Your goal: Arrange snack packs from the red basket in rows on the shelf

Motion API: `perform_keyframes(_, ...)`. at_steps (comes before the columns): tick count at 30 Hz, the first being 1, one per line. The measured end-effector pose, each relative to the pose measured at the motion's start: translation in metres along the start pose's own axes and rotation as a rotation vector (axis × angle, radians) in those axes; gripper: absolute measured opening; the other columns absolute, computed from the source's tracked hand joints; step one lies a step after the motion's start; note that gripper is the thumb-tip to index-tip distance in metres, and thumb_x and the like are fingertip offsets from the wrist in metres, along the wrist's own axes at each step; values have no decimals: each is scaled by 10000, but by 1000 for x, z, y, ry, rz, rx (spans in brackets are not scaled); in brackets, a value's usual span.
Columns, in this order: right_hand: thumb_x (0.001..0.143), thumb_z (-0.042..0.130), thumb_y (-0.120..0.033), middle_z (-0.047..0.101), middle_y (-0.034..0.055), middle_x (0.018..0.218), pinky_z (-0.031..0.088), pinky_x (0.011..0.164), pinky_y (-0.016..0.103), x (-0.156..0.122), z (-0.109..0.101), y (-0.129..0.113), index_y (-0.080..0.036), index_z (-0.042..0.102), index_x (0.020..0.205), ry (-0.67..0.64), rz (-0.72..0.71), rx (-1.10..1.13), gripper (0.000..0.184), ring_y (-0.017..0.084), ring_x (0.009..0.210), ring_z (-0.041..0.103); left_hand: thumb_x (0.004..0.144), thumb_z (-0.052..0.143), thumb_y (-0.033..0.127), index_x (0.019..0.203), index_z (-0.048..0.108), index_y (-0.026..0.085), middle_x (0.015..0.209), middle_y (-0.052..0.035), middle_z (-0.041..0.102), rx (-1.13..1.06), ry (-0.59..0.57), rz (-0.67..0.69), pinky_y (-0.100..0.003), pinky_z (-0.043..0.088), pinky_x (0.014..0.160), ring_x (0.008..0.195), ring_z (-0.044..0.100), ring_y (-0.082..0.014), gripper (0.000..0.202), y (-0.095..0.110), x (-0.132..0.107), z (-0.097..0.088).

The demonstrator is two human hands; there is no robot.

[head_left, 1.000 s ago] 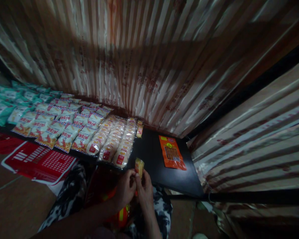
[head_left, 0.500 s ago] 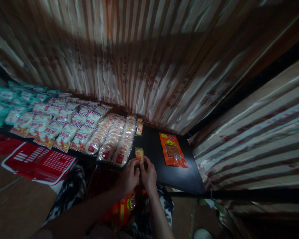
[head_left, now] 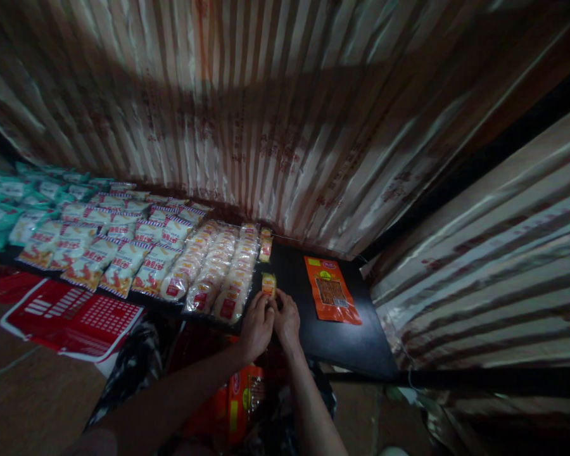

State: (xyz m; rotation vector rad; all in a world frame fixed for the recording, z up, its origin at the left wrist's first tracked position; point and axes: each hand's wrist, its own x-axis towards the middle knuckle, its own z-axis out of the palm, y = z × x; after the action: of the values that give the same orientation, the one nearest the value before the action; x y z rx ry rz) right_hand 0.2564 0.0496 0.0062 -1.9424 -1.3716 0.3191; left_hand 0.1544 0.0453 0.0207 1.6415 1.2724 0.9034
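Observation:
A small yellow snack packet [head_left: 268,283] is pinched at its near end between my two hands, over the black shelf. My left hand [head_left: 257,326] closes on it from the left and my right hand [head_left: 287,318] from the right, fingertips almost meeting. Beyond it, at the back edge of the shelf, lie similar small yellow packets [head_left: 265,247]. Close on the left run rows of round, clear-wrapped snacks [head_left: 234,283] with red labels. An orange snack pouch [head_left: 332,291] lies flat to the right of my hands.
White snack bags [head_left: 118,263] and green bags [head_left: 33,196] fill the left part of the black shelf [head_left: 361,345]. A pleated curtain [head_left: 247,126] hangs behind. Below are a red printed bag [head_left: 71,313] and orange pouches [head_left: 240,405] near my lap.
Both hands have moved slightly forward with the yellow packet, towards the packets at the back. The camera view has shifted a little.

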Motion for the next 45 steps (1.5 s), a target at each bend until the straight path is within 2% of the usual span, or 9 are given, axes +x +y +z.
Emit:
perform_keyframes(4, 799, 428, -331, 673, 94, 951, 443, 796, 314, 11, 7, 5, -145, 647, 1059, 10, 14, 17, 387, 205, 873, 594, 867, 371, 254, 1234, 514, 105, 1393, -151, 422, -14, -48, -11, -396, 262, 1123, 1325, 348, -214, 421, 4, 11, 3)
perform_keyframes(10, 790, 432, -326, 677, 74, 928, 449, 768, 297, 30, 15, 6, -163, 645, 1062, 34, 30, 26, 382, 190, 836, 602, 864, 378, 252, 1234, 526, 119, 1402, -124, 425, 4, -32, -15, -379, 251, 1128, 1346, 312, -217, 420, 4, 32, 10)
perform_keyframes(15, 801, 415, -316, 672, 91, 954, 449, 763, 294, 45, 20, 6, -145, 633, 1085, 17, 27, 33, 396, 196, 859, 599, 872, 339, 233, 1250, 503, 68, 1406, -167, 404, 54, -46, -3, -407, 232, 1132, 1353, 292, -241, 444, 4, 47, 14)
perform_keyframes(20, 802, 423, -295, 675, 77, 956, 442, 776, 284, 59, 26, 7, -170, 634, 1095, 21, -13, 25, 382, 188, 861, 595, 861, 350, 222, 1257, 489, 98, 1383, -145, 434, 32, -2, 67, -427, 239, 1128, 1345, 302, -244, 438, -1, 60, 16)
perform_keyframes(25, 803, 422, -309, 670, 79, 976, 444, 774, 285, 70, 33, 8, -172, 628, 1100, 15, -3, 8, 387, 191, 878, 591, 852, 362, 218, 1243, 504, 100, 1390, -135, 423, 22, 32, 55, -406, 234, 1133, 1331, 322, -242, 433, 1, 72, 18)
perform_keyframes(31, 768, 435, -295, 663, 92, 1001, 448, 773, 280, 79, 35, 6, -148, 609, 1129, -15, 20, 73, 427, 188, 869, 591, 828, 380, 185, 1282, 479, 80, 1410, -153, 392, 33, 31, 12, -367, 240, 1131, 1325, 334, -243, 477, 9, 78, 14)
perform_keyframes(36, 769, 447, -360, 675, 82, 935, 455, 723, 267, 86, 32, 1, -135, 628, 1096, -47, 57, 170, 436, 179, 795, 606, 833, 364, 184, 1323, 430, 58, 1436, -169, 348, 72, 48, 51, -378, 254, 1124, 1331, 325, -246, 510, 11, 79, 15)
perform_keyframes(40, 767, 468, -403, 679, 85, 966, 454, 711, 259, 93, 35, -2, -137, 627, 1103, -58, 69, 196, 457, 183, 811, 613, 819, 356, 151, 1327, 418, 44, 1417, -172, 378, 98, 45, 42, -371, 217, 1137, 1342, 302, -241, 523, 12, 83, 16)
perform_keyframes(45, 773, 485, -370, 677, 63, 988, 455, 728, 256, 99, 43, 2, -167, 624, 1100, -68, 38, 142, 409, 176, 828, 607, 811, 376, 148, 1317, 427, 44, 1391, -176, 412, 134, 72, 31, -384, 232, 1130, 1333, 313, -259, 519, 5, 89, 17)
